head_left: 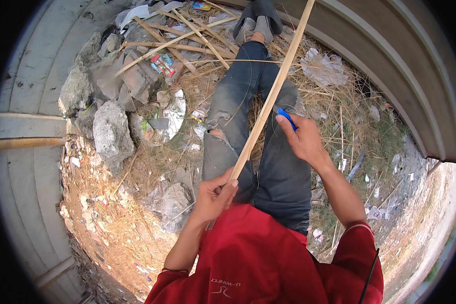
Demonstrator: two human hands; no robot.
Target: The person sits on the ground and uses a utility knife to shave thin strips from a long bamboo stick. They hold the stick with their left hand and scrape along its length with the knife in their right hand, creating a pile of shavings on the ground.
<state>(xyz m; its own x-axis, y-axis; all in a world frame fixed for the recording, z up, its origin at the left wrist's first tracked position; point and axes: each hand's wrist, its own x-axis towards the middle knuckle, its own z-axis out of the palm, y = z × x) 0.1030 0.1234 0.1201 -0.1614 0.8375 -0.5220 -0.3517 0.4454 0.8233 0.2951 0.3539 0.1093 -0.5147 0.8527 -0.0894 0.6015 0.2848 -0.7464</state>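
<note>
Two bare hands work over a lap in dark, torn jeans point(268, 167). Much of the blue-handled tool point(287, 118) is swallowed by the right hand point(303, 139), so only a short blue stub shows above the fingers; whether it carries a blade cannot be made out. The right hand is closed around that handle, just beside the long bamboo strip point(268, 99). The strip is pale, flat and narrow, running from the left hand point(215, 195) diagonally up across the thighs until the top edge cuts it off. The left hand pinches its lower end between thumb and curled fingers, and the very tip is hidden behind them. A thin curl of fibre arcs near the tool, hard to trace. Grey, rough broken concrete chunks point(109, 129) lie to the left among dry straw point(339, 121) and more split bamboo slats point(187, 38).
</note>
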